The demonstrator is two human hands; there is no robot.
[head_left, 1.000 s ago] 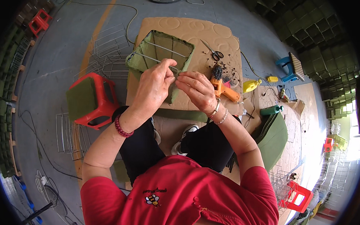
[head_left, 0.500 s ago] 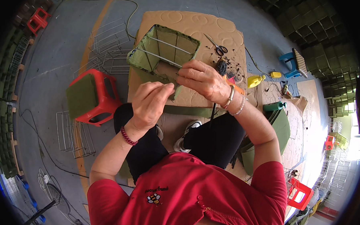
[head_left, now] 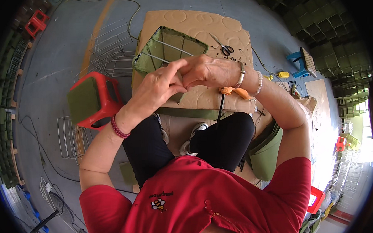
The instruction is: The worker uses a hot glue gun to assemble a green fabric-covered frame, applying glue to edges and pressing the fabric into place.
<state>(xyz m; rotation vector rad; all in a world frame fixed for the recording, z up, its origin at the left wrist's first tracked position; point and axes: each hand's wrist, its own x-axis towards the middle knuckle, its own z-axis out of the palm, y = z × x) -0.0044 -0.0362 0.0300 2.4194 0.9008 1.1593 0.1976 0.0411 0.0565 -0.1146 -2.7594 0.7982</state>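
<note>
Two hands up front, meeting fingertip to fingertip over the near edge of the cardboard sheet [head_left: 199,24]. Your left hand [head_left: 158,86] is curled, thumb and forefinger pinched toward the right hand [head_left: 207,69]; the right is curled too, fingers bent down at the join. What sits in the pinch is too small to make out, so I can't tell if either hand actually has hold of anything.

One green fabric-covered wire frame box [head_left: 169,46] lies just beyond your hands on the cardboard, open side tilted toward you, so its inner wires and edges face your fingers. Hands overlap its near corner; touching or just above, can't tell.

Counts:
- One pair of scissors [head_left: 221,45], right of the box on the cardboard, within reach.
- One orange hand tool [head_left: 232,91] just under your right wrist, black cord hanging off the near edge.
- One red stool [head_left: 90,100] with a green pad, left of your knee.
- Several bare wire frames [head_left: 108,45] stacked on the floor, far left; exact number unclear.
- One blue stool [head_left: 298,61], far right.
- Green fabric pieces [head_left: 265,148] piled by your right thigh.
</note>
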